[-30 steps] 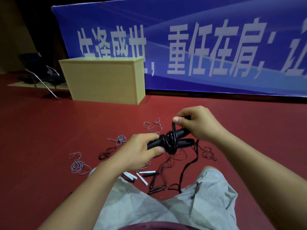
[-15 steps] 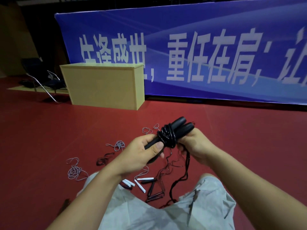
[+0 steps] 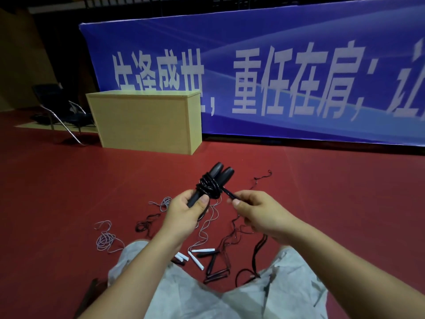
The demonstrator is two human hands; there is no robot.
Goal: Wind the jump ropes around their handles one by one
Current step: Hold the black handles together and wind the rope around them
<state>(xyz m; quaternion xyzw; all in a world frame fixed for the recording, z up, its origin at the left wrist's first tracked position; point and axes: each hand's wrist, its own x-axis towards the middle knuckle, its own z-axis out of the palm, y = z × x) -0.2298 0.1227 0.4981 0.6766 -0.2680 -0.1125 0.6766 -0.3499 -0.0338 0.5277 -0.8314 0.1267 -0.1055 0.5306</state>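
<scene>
Black cord [image 3: 231, 196] was pinched in the right hand [image 3: 257, 212] at 3 o'clock of the left hand [image 3: 184, 211], which gripped the paired handles [image 3: 217, 174]; slack there risked loosening the coil [image 3: 208, 186] and snagging floor ropes [image 3: 207, 229].

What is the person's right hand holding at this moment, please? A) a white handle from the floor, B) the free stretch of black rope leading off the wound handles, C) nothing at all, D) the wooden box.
B: the right hand pinches the black rope that runs taut from the coil on the paired black handles, which the left hand grips.
</scene>
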